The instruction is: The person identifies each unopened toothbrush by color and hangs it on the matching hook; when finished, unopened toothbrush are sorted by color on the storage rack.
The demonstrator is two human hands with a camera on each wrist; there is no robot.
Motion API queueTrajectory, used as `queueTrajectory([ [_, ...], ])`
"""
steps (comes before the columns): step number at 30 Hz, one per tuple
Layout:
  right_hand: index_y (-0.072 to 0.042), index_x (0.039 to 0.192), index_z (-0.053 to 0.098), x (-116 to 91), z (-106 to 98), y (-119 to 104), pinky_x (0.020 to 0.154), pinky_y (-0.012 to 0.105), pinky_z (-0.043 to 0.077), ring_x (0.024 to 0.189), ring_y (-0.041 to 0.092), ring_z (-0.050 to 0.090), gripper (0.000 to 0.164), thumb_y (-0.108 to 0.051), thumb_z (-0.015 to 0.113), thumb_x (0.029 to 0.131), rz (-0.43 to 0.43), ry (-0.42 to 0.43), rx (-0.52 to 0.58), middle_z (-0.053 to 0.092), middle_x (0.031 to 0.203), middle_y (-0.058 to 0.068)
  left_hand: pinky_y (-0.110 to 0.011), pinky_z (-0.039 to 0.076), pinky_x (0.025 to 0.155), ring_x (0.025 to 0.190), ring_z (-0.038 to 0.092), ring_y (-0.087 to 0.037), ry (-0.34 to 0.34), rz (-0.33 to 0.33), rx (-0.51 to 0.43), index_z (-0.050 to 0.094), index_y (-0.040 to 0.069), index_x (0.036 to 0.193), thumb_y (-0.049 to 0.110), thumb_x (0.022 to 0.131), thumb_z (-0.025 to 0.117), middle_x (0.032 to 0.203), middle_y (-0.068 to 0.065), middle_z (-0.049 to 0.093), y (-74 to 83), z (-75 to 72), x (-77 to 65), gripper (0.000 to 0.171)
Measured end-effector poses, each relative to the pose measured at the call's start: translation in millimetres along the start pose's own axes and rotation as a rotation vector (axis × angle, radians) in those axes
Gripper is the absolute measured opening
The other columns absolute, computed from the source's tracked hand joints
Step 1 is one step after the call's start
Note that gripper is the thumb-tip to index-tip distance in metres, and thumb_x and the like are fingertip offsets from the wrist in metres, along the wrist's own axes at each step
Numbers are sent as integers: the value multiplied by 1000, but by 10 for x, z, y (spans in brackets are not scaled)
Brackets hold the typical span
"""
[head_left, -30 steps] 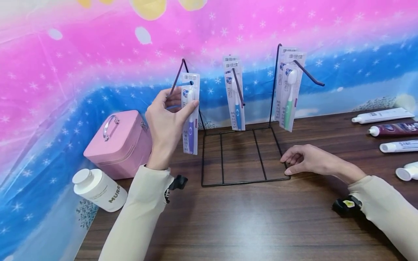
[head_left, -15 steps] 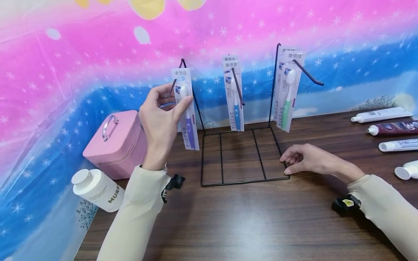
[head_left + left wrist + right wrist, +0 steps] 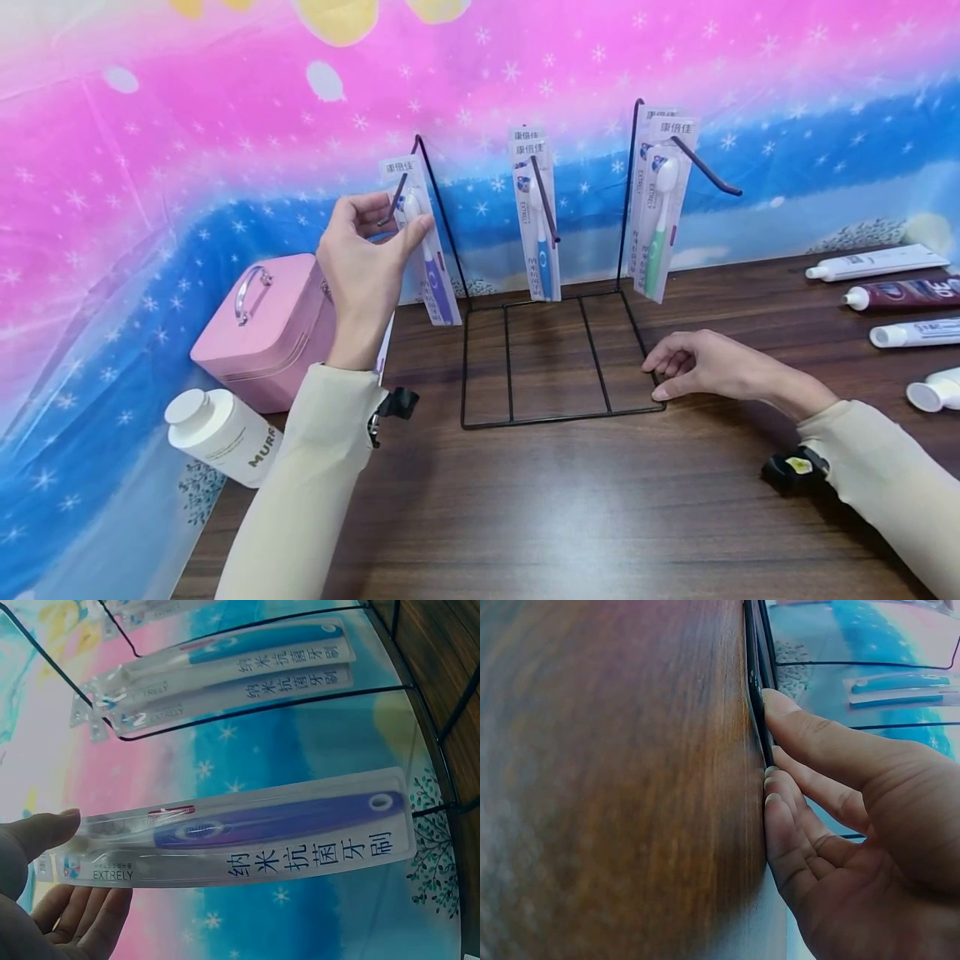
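Observation:
A packaged purple toothbrush (image 3: 433, 275) hangs at the left hook of a black wire display rack (image 3: 540, 421), the hook's tip showing in front of the card. My left hand (image 3: 365, 262) pinches the pack near its upper part; in the left wrist view the thumb (image 3: 52, 829) lies along one edge and the fingers are at the other. The pack tilts, its lower end to the right. At the rack's front right base corner, my right hand (image 3: 708, 367) grips the wire between thumb and fingers, as the right wrist view shows. Packaged blue toothbrushes (image 3: 543, 258) and green toothbrushes (image 3: 656, 250) hang from the other hooks.
A pink case (image 3: 258, 325) and a white bottle (image 3: 221, 433) stand left of the left forearm. Several toothpaste tubes (image 3: 900, 296) lie along the right side of the wooden table (image 3: 570, 517). A printed pink and blue cloth (image 3: 225, 108) hangs behind the rack.
My left hand has moved the purple toothbrush pack left and back along the left hook, whose tip now shows in front of it. The right hand has stayed at the base corner.

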State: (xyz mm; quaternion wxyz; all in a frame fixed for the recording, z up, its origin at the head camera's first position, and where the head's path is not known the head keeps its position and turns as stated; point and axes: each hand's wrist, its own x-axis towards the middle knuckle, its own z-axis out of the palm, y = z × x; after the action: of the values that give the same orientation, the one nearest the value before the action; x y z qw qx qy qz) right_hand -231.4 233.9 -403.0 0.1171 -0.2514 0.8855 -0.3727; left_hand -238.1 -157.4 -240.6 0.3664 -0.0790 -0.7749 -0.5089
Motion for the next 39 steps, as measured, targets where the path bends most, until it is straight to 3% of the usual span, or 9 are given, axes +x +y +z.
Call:
queueTrajectory([
  [19, -13, 110, 68, 0, 3, -6, 77, 29, 50, 91, 18, 58, 41, -36, 81, 78, 10, -5, -1, 63, 98, 2, -23, 46, 79, 93, 62, -13, 5, -38, 79, 64, 8, 111, 34, 74, 85, 101, -2, 66, -120, 146, 194, 50],
  [26, -13, 110, 68, 2, -7, 12, 78, 29, 50, 92, 17, 59, 40, -35, 81, 78, -1, 1, -8, 63, 99, 1, -23, 48, 79, 94, 62, -12, -42, -49, 94, 58, 8, 123, 34, 74, 85, 105, -5, 64, -171, 126, 184, 62],
  [31, -14, 110, 68, 4, -1, 30, 79, 29, 50, 92, 18, 59, 41, -36, 82, 78, 7, 3, -9, 64, 99, 1, -26, 51, 84, 97, 64, -18, -90, -52, 99, 57, 6, 126, 28, 74, 86, 109, -9, 65, -332, 55, 107, 63],
  [39, -14, 110, 68, 14, 13, 36, 80, 29, 50, 93, 18, 59, 41, -36, 81, 78, 5, -1, -8, 64, 99, 1, -33, 50, 86, 102, 62, -21, -147, -125, 250, 58, 5, 128, 34, 74, 85, 114, -11, 64, -716, -143, -40, 67],
])
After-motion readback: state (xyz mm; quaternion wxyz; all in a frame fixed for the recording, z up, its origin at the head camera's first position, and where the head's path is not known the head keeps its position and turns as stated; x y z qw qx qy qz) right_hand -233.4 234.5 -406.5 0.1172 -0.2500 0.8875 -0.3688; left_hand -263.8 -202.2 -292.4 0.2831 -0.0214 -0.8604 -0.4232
